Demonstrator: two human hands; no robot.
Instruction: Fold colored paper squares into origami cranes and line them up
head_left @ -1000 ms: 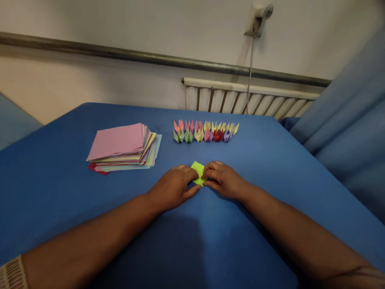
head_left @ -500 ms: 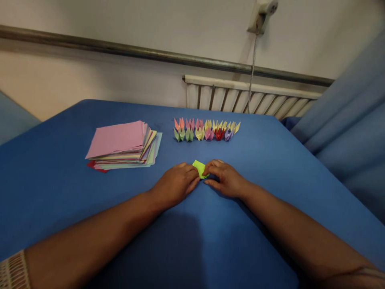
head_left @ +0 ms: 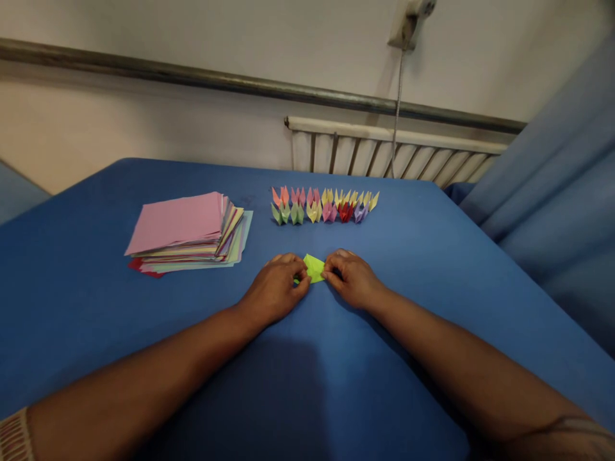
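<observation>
A small folded piece of lime-green paper (head_left: 314, 269) lies low over the blue table between my two hands. My left hand (head_left: 278, 286) pinches its left side, with thumb and fingers closed on the edge. At the right corner, my right hand (head_left: 352, 277) holds the paper between thumb and fingertips. The fingers cover both ends of the paper, so its full outline is hidden. Beyond my hands stand rows of folded paper cranes (head_left: 314, 212) in green, yellow, pink, red, purple and orange.
To the left sits a stack of coloured paper sheets (head_left: 180, 223), pink on top. The blue table (head_left: 202, 371) ends at a wall with a metal pipe (head_left: 230, 82) and a white radiator (head_left: 375, 131). A blue curtain (head_left: 552, 211) hangs at the right.
My right thumb has closed against its fingers on the paper's right corner. My left thumb now shows over the left side, and more of the green paper is visible. The view has shifted slightly.
</observation>
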